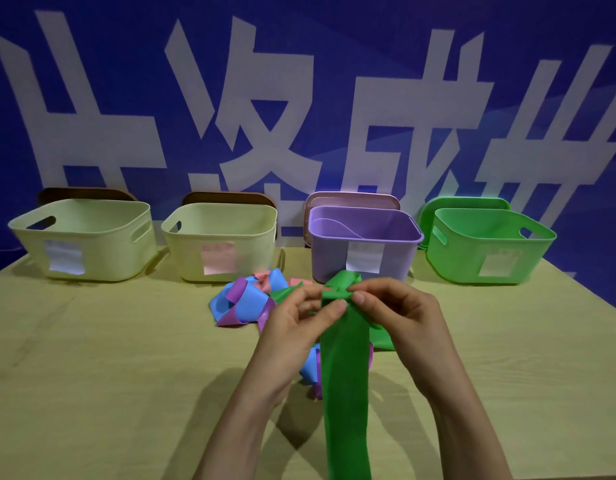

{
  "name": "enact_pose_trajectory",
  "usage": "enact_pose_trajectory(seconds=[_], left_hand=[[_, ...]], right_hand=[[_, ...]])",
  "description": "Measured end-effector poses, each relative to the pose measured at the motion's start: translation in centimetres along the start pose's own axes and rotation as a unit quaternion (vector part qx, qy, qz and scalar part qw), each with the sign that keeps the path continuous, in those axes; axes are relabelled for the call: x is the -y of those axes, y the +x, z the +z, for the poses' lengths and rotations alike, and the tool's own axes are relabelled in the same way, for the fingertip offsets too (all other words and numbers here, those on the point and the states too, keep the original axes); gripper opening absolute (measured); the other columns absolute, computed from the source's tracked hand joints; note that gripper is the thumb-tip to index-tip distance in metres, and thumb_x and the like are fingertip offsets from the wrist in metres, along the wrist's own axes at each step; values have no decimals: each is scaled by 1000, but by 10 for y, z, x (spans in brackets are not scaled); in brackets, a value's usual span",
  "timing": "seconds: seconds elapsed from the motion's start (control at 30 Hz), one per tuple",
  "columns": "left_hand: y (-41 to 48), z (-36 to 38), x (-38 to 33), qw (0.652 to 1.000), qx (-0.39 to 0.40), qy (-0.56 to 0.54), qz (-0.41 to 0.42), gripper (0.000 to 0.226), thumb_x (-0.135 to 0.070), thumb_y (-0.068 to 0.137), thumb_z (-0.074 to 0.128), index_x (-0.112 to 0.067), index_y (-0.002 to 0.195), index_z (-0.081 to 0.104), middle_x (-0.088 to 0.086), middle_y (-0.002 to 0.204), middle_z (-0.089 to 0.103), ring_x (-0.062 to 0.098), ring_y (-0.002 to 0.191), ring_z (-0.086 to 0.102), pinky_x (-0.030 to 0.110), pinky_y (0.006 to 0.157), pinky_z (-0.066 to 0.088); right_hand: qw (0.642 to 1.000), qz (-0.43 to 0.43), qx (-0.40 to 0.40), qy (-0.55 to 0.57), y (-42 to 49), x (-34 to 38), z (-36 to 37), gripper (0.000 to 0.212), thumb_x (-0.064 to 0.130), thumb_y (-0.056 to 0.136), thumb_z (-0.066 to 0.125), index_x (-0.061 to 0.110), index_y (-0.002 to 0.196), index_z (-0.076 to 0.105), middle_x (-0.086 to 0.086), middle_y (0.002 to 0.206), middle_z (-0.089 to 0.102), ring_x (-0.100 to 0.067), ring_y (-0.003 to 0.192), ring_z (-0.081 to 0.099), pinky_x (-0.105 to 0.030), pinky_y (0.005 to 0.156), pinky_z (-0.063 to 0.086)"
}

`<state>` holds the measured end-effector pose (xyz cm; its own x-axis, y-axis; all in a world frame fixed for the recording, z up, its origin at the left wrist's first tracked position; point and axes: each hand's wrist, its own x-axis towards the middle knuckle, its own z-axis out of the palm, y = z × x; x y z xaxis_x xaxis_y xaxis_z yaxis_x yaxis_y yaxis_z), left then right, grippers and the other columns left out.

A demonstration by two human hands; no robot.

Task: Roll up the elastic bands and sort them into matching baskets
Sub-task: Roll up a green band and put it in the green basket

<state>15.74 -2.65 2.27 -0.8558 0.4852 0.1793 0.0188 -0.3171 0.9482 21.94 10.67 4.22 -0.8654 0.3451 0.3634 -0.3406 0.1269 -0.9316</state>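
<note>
Both hands meet at centre frame. The left hand [299, 327] and the right hand [400, 317] each pinch the upper end of a smooth green band [346, 375], whose flat strip falls to the lower edge. Behind the left hand, a loose heap of bands [244, 303] in blue, purple and pink lies partly hidden on the pale wood-grain table [109, 358]. Rounded plastic baskets line the back, each paper-labelled: left cream basket [102, 244], second cream basket [188, 251], purple basket [330, 254], and green basket [455, 261] at right.
</note>
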Motion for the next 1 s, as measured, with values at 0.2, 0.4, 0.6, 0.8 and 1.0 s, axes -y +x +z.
enact_pose_trajectory(seconds=[0.2, 0.4, 0.6, 0.8, 1.0], left_hand=[[1, -4, -4, 1000, -1, -13, -7, 16, -17, 65, 71, -17, 80, 77, 7, 87, 75, 15, 83, 70, 20, 72, 54], [3, -5, -7, 1000, 2, 18, 21, 26, -21, 59, 73, -10, 83, 73, 2, 81, 73, 11, 79, 67, 18, 72, 53], [6, -5, -5, 999, -36, 16, 35, 17, -20, 60, 72, -13, 76, 73, 4, 81, 72, 9, 79, 67, 18, 74, 53], [4, -5, -7, 996, -18, 59, 63, 19, -14, 66, 71, -14, 85, 72, -3, 85, 74, 6, 85, 69, 16, 77, 51], [3, -3, -7, 996, -11, 59, 60, 32, -19, 63, 74, -12, 94, 70, 1, 90, 74, 14, 89, 69, 23, 82, 54]], right_hand=[[1000, 1, -14, 5, -1, 0, -1, 22, -6, 71, 73, 15, 76, 74, 2, 74, 74, -4, 72, 67, -14, 67, 50], [1000, -21, -6, 12, 0, 2, 0, 29, -20, 68, 68, 9, 72, 72, 2, 76, 73, -5, 75, 68, -14, 70, 52], [999, -8, 40, 10, -4, 2, 1, 28, -7, 73, 71, 8, 96, 70, -1, 94, 72, -6, 88, 68, -16, 76, 51], [997, 4, 45, -69, -2, 1, 1, 21, 28, 77, 64, 15, 91, 73, 1, 85, 75, -7, 82, 68, -19, 74, 52], [999, -5, 13, -41, 0, 1, 2, 18, 25, 74, 65, 17, 87, 74, 0, 85, 75, -7, 81, 67, -20, 75, 52]])
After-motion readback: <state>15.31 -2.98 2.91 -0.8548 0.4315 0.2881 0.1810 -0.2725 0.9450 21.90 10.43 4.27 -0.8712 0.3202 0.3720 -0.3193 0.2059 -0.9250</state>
